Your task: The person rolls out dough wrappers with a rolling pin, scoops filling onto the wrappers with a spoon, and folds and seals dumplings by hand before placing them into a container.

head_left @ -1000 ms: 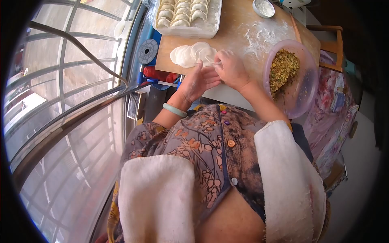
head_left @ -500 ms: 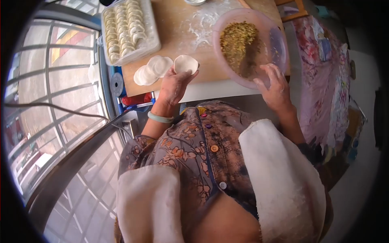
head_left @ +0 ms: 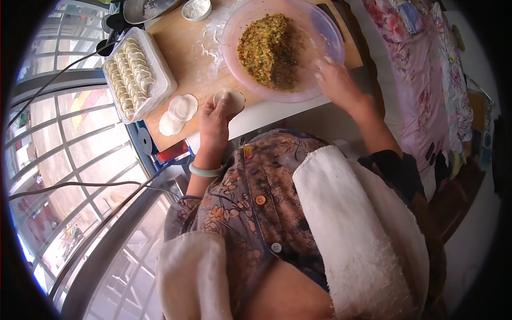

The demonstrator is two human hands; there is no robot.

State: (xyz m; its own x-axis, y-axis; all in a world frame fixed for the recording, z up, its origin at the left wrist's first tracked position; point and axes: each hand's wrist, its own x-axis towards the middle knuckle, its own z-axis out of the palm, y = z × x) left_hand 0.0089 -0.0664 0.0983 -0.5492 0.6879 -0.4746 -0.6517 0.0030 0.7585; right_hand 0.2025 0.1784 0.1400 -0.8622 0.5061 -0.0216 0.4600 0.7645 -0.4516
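Note:
My left hand (head_left: 216, 120) holds a round dumpling wrapper (head_left: 231, 102), its thumb on top, in front of the board's near edge. Beside it on the left, several more wrappers (head_left: 184, 108) lie overlapping on the wooden board (head_left: 194, 69). My right hand (head_left: 341, 85) is at the near right rim of a pink translucent bowl (head_left: 324, 24). Its fingers are drawn together over the rim; what they hold, if anything, I cannot make out. Chopped yellow-green filling (head_left: 266, 50) is heaped on the bowl's left side.
A clear plastic tray (head_left: 162, 72) with rows of folded dumplings stands at the board's left. Behind are a small white bowl of flour (head_left: 196, 9) and a metal pan (head_left: 146, 10). A barred window (head_left: 69, 138) is on the left; flowered pink cloth (head_left: 410, 101) hangs at right.
The view has shifted, so the board and bowl appear further left. My right hand's fingers, spread apart before, are now closer together at the bowl's rim. My left hand still holds the wrapper.

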